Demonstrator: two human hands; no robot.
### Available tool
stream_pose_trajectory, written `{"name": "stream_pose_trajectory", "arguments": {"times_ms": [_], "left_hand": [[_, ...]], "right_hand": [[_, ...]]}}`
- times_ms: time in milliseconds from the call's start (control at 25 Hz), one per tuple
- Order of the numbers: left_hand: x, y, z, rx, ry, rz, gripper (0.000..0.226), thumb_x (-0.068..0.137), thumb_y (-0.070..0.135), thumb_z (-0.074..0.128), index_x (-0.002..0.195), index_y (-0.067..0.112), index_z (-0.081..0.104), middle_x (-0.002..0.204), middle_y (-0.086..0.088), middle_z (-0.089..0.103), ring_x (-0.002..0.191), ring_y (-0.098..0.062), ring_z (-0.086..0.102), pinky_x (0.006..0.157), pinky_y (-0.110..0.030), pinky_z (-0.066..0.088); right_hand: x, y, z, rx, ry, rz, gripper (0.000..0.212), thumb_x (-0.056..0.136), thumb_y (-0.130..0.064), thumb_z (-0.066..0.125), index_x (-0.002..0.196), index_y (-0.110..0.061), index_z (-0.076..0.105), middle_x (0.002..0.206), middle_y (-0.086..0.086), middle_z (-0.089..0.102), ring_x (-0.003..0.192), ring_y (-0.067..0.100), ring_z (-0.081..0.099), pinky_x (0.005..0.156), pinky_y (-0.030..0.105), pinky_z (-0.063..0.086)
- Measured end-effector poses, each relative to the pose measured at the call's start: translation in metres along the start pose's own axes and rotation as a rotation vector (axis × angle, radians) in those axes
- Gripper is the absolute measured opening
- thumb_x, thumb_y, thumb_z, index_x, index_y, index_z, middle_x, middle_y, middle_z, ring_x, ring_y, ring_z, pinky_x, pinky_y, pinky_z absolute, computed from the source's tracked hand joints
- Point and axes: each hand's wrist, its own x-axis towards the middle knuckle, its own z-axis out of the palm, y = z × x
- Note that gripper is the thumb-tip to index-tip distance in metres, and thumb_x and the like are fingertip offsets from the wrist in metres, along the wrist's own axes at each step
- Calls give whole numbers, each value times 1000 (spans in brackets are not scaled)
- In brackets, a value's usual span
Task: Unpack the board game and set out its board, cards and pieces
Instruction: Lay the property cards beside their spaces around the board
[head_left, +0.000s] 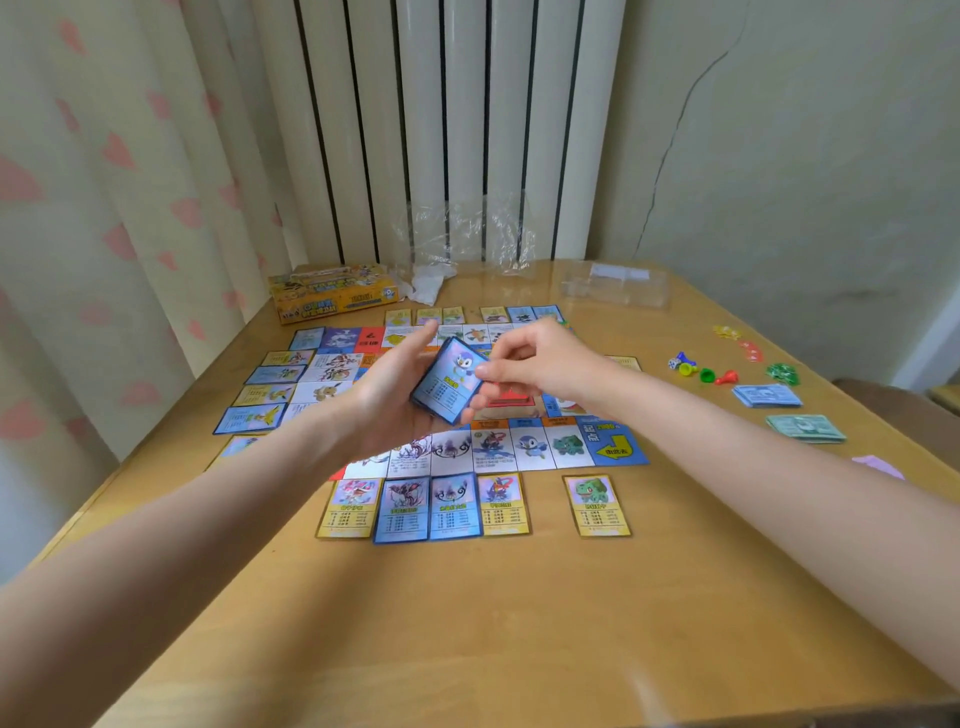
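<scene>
Left hand (395, 395) cradles the card stack (445, 384); right hand (524, 364) pinches its top card, best laid in the near-edge gap beside the green-creature card (596, 505).

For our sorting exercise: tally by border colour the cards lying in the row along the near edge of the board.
Yellow-bordered cards: 3
Blue-bordered cards: 2
Total: 5
</scene>
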Motion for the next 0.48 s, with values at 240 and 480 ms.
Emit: {"name": "stream_pose_trajectory", "arguments": {"times_ms": [240, 480], "left_hand": [[4, 7, -3, 76, -39, 39, 32, 101, 17, 34, 114, -4, 55, 94, -17, 70, 79, -20, 70, 77, -29, 58], [9, -13, 2, 309, 37, 105, 16, 94, 7, 49, 95, 4, 64, 81, -6, 73, 70, -12, 70, 67, -23, 58]], "right_hand": [[5, -2, -9, 29, 58, 28, 15, 84, -16, 68, 70, -16, 62, 71, 2, 64, 58, 5, 56, 57, 15, 44], [-11, 9, -16, -1, -6, 60, 18, 81, -14, 70, 64, -12, 64, 48, -7, 55, 39, 0, 43, 43, 14, 32]]}}
